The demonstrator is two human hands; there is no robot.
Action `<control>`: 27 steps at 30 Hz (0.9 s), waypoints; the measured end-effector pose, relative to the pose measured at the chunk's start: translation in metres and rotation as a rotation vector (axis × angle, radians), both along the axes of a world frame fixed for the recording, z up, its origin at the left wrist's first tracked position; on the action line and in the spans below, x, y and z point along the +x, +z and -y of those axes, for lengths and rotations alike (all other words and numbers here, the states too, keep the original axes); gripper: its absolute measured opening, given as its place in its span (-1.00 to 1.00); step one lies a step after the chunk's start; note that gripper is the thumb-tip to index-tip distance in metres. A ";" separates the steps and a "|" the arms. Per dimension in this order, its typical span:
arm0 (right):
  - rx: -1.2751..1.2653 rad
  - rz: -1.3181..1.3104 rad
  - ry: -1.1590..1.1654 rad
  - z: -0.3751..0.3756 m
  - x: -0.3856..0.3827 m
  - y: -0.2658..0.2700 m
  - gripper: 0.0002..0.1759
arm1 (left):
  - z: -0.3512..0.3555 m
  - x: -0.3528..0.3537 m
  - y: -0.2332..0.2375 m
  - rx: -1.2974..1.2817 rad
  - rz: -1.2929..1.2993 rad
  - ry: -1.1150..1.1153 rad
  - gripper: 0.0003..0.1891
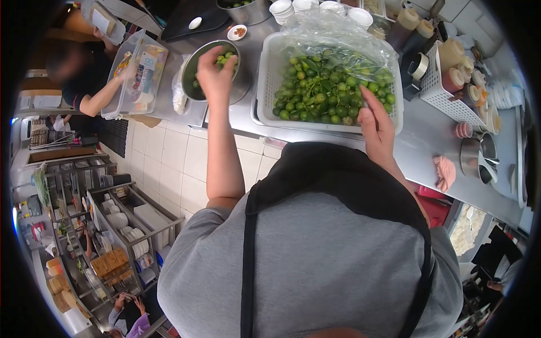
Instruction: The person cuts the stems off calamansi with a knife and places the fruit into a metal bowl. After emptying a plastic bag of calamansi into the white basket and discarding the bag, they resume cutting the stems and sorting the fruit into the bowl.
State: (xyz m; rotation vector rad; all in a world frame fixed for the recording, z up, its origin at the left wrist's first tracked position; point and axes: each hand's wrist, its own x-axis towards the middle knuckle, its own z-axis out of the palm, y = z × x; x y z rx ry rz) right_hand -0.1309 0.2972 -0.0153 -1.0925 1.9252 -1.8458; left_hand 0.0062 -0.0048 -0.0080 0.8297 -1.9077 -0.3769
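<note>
A white plastic basket (269, 84) of small green limes (315, 90), some with leaves, stands on the counter in front of me. Clear plastic bag film (344, 42) covers its far side. Over a metal bowl (191, 61) with a few limes inside, my left hand (215, 79) hangs, slightly blurred, with thumb and fingers apart and nothing seen in it. My right hand (377, 121) is at the basket's near right edge, thumb and forefinger curled around something small and dark that I cannot make out.
A person (81, 73) at the left handles a clear plastic tub (118, 84). Beyond the basket stand stacked white cups (282, 10) and a small dish (237, 32). To the right are sauce bottles (403, 25), a bottle crate (437, 76), a pink cloth (444, 172) and metal pots (472, 158).
</note>
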 end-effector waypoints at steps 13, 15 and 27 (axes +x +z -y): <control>0.263 0.114 0.121 0.002 -0.012 -0.012 -0.65 | -0.061 -0.079 -0.071 0.140 1.094 -0.273 -0.81; 0.266 0.126 0.117 0.000 -0.010 -0.009 -0.65 | -0.058 -0.071 -0.068 0.170 0.868 -0.346 -0.78; 0.206 -0.039 0.146 0.009 -0.004 -0.006 -0.65 | -0.079 -0.049 -0.005 1.049 -0.326 -0.748 -0.76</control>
